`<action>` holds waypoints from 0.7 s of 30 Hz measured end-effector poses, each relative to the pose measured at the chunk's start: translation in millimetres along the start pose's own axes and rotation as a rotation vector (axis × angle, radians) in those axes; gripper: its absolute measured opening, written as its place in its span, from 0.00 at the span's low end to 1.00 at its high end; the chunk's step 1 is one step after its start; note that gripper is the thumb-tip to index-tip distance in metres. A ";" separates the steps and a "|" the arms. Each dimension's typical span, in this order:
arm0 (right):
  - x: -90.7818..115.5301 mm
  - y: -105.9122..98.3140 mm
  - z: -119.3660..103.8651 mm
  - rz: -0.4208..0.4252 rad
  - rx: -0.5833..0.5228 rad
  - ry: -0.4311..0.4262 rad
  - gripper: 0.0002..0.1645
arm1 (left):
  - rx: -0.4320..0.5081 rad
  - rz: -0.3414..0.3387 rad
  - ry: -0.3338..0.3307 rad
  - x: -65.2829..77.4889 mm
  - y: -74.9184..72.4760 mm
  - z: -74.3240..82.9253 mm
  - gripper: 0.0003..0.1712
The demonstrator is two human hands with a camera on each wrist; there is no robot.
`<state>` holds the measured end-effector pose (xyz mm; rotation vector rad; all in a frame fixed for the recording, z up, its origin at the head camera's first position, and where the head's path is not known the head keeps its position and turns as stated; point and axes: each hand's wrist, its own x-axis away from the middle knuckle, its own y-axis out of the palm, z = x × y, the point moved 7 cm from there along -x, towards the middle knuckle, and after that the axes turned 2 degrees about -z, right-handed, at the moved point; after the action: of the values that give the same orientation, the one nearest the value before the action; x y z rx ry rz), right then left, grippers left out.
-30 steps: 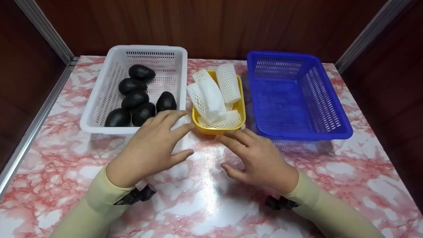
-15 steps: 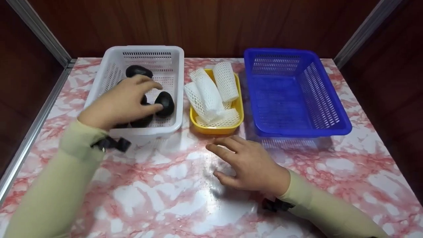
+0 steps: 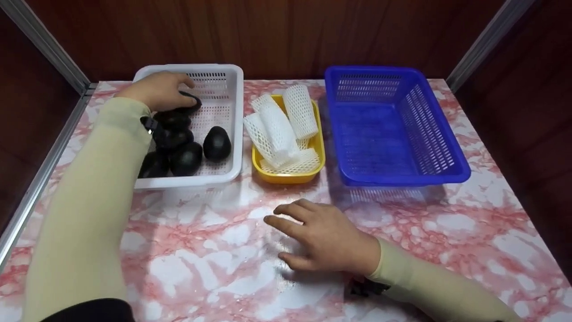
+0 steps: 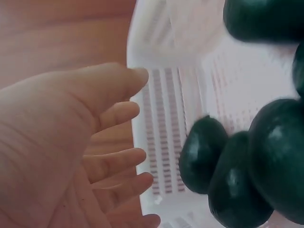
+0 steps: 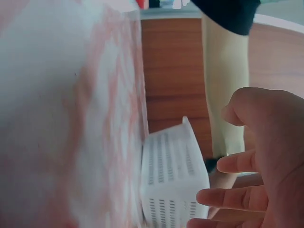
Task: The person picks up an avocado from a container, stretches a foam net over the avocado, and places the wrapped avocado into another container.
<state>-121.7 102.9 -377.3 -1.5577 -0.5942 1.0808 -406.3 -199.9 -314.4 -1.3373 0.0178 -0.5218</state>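
Note:
Dark avocados [image 3: 217, 144], several of them, lie in a white perforated basket [image 3: 237, 134] at the left. My left hand [image 3: 161, 91] is over the back of that basket and overlaps the farthest avocado [image 3: 193, 106] in the head view. In the left wrist view its fingers [image 4: 118, 161] are spread near the basket's rim, with avocados [image 4: 203, 154] off to the side. My right hand [image 3: 319, 237], fingers parted and holding nothing, is above the table in front of a yellow tub [image 3: 288, 179]. White foam net sleeves [image 3: 279, 129] fill that tub.
On the right stands a blue perforated basket [image 3: 402, 180] with nothing in it. All three containers sit on a red-and-white marbled table [image 3: 201, 250]. A brown wood-look panel [image 3: 286, 40] rises behind them, and metal posts [image 3: 49, 44] edge the sides.
My left hand has moved from the front of the white basket, over the avocados, to its back. My right hand has drawn back a little from the yellow tub, towards me.

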 end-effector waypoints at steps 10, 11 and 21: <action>7.7 32.9 -15.2 -0.129 -0.129 -0.033 0.40 | 0.003 -0.030 -0.115 -13.1 14.0 -25.6 0.32; 9.4 37.2 -16.3 -0.153 -0.139 -0.034 0.40 | -0.001 -0.032 -0.121 -14.1 15.5 -26.6 0.31; 15.1 45.6 -7.0 -0.310 -0.198 0.104 0.35 | 0.011 -0.052 -0.193 -24.1 23.0 -30.8 0.40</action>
<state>-116.4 99.3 -425.4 -1.6154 -0.8595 0.7198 -429.0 -216.2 -350.2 -1.3749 -0.1793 -0.4343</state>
